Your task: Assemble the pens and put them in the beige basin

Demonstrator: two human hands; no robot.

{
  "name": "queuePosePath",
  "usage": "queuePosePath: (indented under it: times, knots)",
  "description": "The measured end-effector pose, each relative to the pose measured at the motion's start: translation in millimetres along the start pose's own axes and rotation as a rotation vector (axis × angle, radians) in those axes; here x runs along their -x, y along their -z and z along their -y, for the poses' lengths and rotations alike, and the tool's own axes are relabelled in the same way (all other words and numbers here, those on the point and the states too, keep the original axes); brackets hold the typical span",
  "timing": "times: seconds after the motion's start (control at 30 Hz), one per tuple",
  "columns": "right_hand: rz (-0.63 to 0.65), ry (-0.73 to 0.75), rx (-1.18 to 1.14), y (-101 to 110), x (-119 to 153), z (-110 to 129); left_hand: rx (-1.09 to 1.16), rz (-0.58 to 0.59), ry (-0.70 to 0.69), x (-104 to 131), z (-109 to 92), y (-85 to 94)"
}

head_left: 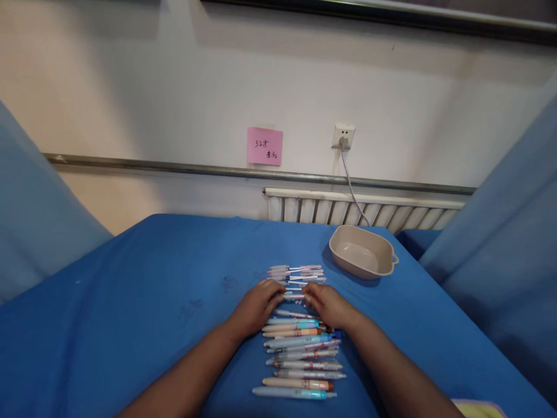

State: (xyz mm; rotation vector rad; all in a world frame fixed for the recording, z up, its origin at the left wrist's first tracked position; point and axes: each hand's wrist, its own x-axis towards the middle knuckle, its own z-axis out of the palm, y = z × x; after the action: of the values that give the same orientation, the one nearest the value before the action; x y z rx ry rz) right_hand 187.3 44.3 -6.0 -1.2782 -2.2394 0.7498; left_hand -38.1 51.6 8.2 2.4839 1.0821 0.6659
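Note:
My left hand (263, 303) and my right hand (328, 306) face each other over the middle of a column of pens. The fingers of both are closed on the two ends of a slim pen (293, 296), whose white middle shows between them. Just beyond lie several pens in separated halves (279, 271), with thin white refills (308, 277) between the parts. Nearer to me, several pens lie side by side, among them a blue pen (289, 393) and a cream pen with a brown end (298, 383). My fingers partly hide the pens beneath them.
A beige plastic basin (363, 249) stands at the back right of the blue-covered table (143, 313). Behind are a radiator (313, 209), a plugged-in cable (350, 174) and a pink note (264, 146). Blue curtains (505, 215) hang at both sides. A yellow cloth-like thing (476, 409) shows at lower right.

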Motion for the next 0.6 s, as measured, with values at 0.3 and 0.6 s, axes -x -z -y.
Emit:
queuePosePath:
  times: [0.3,0.6]
  knots:
    - [0.013,-0.032,-0.109,-5,-2,5,0.007,0.003,-0.031,0,-13,1.2]
    - [-0.137,0.068,-0.039,-4,-3,9,0.064,-0.126,0.116,1,-12,5.2]
